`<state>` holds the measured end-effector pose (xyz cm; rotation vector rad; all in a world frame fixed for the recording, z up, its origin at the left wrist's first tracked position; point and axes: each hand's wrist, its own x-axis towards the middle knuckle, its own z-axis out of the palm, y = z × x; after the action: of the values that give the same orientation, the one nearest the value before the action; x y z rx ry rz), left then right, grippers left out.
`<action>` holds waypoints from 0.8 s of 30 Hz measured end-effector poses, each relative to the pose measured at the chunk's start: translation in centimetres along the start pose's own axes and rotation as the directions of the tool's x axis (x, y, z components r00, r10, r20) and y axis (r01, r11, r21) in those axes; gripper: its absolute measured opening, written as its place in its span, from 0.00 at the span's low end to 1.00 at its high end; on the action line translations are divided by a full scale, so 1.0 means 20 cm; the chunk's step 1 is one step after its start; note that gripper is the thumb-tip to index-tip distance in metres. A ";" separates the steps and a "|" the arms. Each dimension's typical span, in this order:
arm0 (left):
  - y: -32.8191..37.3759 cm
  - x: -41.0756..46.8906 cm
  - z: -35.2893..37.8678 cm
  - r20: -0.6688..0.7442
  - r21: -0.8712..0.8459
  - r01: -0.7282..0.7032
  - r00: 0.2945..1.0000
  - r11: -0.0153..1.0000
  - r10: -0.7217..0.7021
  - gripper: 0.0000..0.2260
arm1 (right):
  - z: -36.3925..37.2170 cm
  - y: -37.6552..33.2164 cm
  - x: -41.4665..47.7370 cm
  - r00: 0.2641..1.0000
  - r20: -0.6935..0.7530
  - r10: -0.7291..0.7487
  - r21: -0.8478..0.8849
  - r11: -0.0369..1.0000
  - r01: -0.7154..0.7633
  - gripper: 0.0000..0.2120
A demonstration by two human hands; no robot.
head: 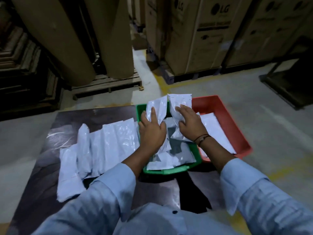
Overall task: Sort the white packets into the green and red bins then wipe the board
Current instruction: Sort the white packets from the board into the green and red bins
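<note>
Both hands are over the green bin [169, 170], which holds several white packets. My left hand [151, 128] grips one white packet [157, 106] that stands up from the bin. My right hand [189, 122] grips a second white packet [179, 101] beside it. To the right stands the red bin [227, 116] with white packets [213, 128] lying inside. A heap of several white packets [101, 146] lies on the dark board [50, 158] left of the green bin.
The board sits low on a grey concrete floor with yellow lines [165, 85]. Large brown paper rolls [67, 39] on a wooden pallet stand behind on the left. Tall cardboard boxes [203, 31] stand behind on the right, with a dark metal stand [288, 78] at the far right.
</note>
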<state>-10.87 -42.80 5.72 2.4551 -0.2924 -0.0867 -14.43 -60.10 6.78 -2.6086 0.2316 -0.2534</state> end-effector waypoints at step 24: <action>0.78 -0.06 0.71 0.095 0.097 0.032 0.995 0.995 -0.041 0.34 | -0.27 1.00 -0.15 0.933 0.360 -0.023 -0.549 0.803 0.231 0.22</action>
<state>-16.94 -62.90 4.31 2.5563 -0.3001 -0.2133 -20.81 -79.23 1.00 -3.2298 -0.0004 0.2766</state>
